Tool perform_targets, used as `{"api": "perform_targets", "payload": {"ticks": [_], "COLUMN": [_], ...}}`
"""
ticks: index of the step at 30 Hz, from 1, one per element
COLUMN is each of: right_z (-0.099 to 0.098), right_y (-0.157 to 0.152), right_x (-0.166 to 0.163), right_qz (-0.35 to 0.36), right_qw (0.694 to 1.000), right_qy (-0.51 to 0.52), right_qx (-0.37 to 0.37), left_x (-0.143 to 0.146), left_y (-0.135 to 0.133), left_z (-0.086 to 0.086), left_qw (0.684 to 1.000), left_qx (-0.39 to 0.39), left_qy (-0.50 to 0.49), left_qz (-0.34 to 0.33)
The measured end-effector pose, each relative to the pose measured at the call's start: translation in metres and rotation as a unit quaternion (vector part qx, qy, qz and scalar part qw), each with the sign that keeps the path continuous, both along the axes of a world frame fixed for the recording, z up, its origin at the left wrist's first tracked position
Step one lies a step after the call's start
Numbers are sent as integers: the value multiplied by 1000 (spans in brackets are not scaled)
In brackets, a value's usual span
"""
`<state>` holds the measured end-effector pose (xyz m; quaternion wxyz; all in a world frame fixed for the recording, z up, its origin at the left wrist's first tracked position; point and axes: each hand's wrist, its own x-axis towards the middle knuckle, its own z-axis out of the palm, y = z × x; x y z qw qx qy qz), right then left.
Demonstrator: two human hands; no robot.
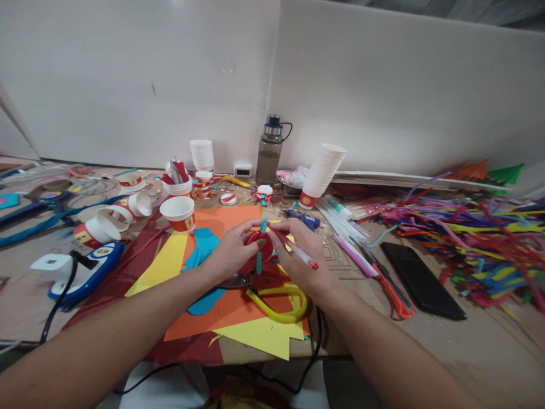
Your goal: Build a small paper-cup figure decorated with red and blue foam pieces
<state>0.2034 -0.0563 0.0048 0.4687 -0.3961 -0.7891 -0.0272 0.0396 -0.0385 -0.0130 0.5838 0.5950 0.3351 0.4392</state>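
Observation:
My left hand (232,250) is closed around a small red round piece (264,247), with a teal paper strip (259,262) running across it. In my right hand (303,255) a clear pen with a red cap end (304,255) is gripped, its tip at the top of the red piece by the strip. Below both hands lie yellow-handled scissors (303,309), their blades partly hidden under my left hand. Orange paper (183,324), yellow paper (264,335) and blue paper (204,244) are spread under them.
Paper cups (177,215) stand at left. A stacked column of cups (323,173) leans right of a water bottle (270,150). A glue gun (303,218), a black phone (421,278), orange-handled scissors (395,292) and piled pipe cleaners (481,238) lie at right. A black cable (317,346) hangs over the front edge.

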Motion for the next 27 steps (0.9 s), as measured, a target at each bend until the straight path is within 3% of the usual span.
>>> {"api": "perform_targets", "payload": {"ticks": [27], "right_z": [0], "right_y": [1], "right_x": [0], "right_qz": [0], "right_qw": [1000], "right_qy": [-3], "right_qx": [26], "left_x": [0], "left_y": [2], "left_z": [-5], "left_qw": [1000], "left_qx": [12], "left_qy": [7], "left_qz": [7]}}
